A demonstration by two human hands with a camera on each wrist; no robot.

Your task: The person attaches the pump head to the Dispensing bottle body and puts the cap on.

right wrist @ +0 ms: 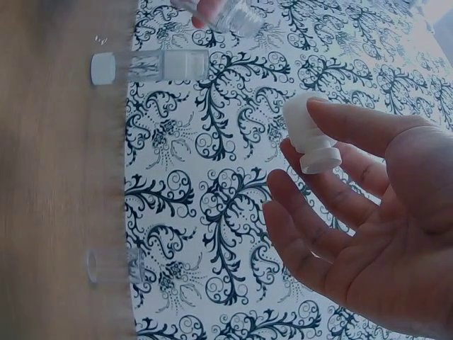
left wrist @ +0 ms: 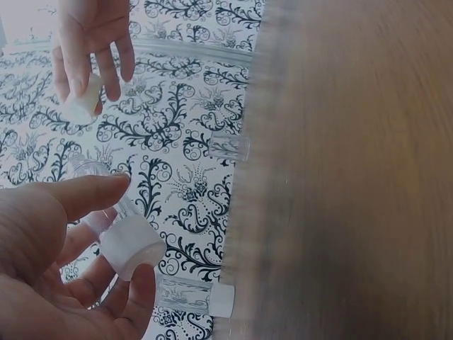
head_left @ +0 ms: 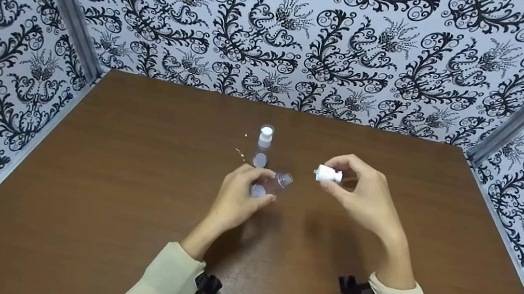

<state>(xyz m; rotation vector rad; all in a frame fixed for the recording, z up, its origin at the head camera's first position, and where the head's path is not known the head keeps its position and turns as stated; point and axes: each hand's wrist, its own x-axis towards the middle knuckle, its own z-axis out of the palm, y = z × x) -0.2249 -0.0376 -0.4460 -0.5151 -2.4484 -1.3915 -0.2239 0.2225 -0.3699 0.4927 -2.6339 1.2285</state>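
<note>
The left hand (head_left: pixel 240 193) has its grip clamped round a clear bottle (head_left: pixel 276 184), tilted over the desk (head_left: pixel 129 189), its bare neck toward 2 o'clock in the head view. The right hand (head_left: pixel 367 198) pinches a white pump top (head_left: pixel 329 174) at the bottle's 2 o'clock, stem end pointing to 9. Bottle and top are apart.

At the held bottle's 11 o'clock, a second bottle (head_left: pixel 263 148) stands upright with its pump on; pale specks (head_left: pixel 240 153), too small to identify, lie at its 8 o'clock. A clear cap (right wrist: pixel 134 265) shows in the wrist views.

The step in hand seems to be lining up top and bottle; whether they were just parted, I cannot tell. Joining them would call for levelling the neck to the stem, guiding it in, then twisting while the left grip stays firm.
</note>
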